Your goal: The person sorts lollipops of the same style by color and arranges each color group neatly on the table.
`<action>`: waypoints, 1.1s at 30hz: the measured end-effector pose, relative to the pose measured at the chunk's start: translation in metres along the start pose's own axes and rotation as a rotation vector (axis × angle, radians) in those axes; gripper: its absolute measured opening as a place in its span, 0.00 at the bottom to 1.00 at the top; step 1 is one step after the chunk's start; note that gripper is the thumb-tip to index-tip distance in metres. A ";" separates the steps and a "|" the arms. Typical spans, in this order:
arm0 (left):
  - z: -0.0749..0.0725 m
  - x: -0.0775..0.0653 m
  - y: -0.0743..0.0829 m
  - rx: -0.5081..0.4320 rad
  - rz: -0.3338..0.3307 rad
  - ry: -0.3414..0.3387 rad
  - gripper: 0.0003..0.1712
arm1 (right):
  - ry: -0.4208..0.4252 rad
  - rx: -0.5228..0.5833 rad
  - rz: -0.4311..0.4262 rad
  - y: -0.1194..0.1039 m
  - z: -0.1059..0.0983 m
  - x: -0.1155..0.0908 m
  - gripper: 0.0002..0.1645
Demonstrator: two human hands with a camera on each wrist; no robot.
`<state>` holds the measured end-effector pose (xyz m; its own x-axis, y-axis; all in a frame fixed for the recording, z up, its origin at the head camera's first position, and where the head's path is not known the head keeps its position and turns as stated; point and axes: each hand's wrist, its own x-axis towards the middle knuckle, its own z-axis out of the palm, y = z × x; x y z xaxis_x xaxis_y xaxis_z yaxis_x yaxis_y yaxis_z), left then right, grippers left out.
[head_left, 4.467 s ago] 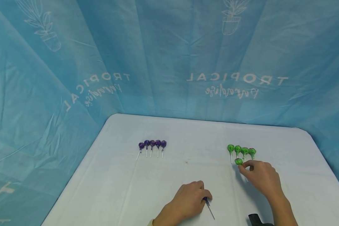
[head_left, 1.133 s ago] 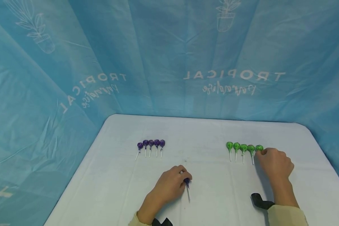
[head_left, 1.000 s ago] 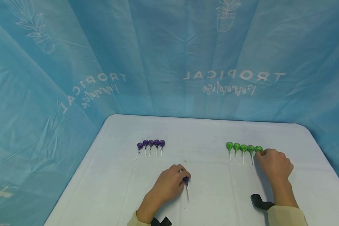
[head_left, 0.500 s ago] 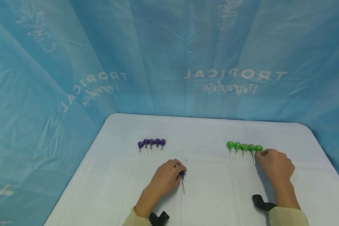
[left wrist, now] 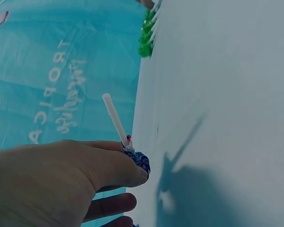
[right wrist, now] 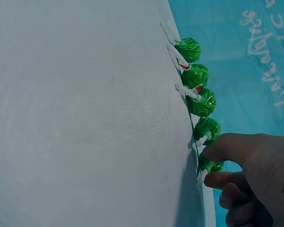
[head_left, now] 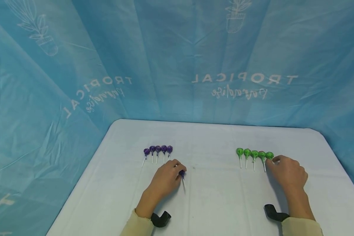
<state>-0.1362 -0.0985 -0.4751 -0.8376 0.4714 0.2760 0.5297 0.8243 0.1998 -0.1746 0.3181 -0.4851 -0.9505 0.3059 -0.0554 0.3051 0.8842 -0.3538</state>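
My left hand (head_left: 165, 178) pinches a purple-wrapped lollipop (head_left: 182, 173) by its head between thumb and fingers. In the left wrist view that lollipop (left wrist: 142, 161) is over the white table, its white stick angled up, its shadow below. Just beyond this hand lies a row of several purple lollipops (head_left: 158, 149), one stick slanting. At the right, my right hand (head_left: 289, 173) pinches the end green lollipop (head_left: 269, 155) of a row of green ones (head_left: 254, 154). The right wrist view shows its thumb and forefinger around that green lollipop (right wrist: 218, 166), whose head is partly hidden.
A white cloth covers the table (head_left: 212, 203). Blue curtains (head_left: 177, 59) with mirrored lettering hang behind it and along the left side. A black curved piece juts from each sleeve, one at the left wrist (head_left: 161, 219) and another at the right wrist (head_left: 274, 213).
The right hand has brought its green lollipop to the right end of the green row and now stays there. My left hand has carried its purple lollipop forward and left, toward the purple row.
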 end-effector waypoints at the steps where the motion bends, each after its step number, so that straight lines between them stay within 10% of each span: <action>1: -0.001 0.001 -0.002 0.000 -0.007 -0.002 0.14 | 0.003 0.002 0.000 0.000 0.000 0.000 0.28; 33: 0.006 0.044 -0.051 0.117 0.013 0.059 0.13 | 0.050 0.050 -0.027 0.009 0.001 -0.009 0.30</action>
<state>-0.2012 -0.1176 -0.4790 -0.8197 0.4656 0.3335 0.5183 0.8509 0.0860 -0.1632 0.3231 -0.4887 -0.9537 0.3008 0.0014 0.2751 0.8739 -0.4008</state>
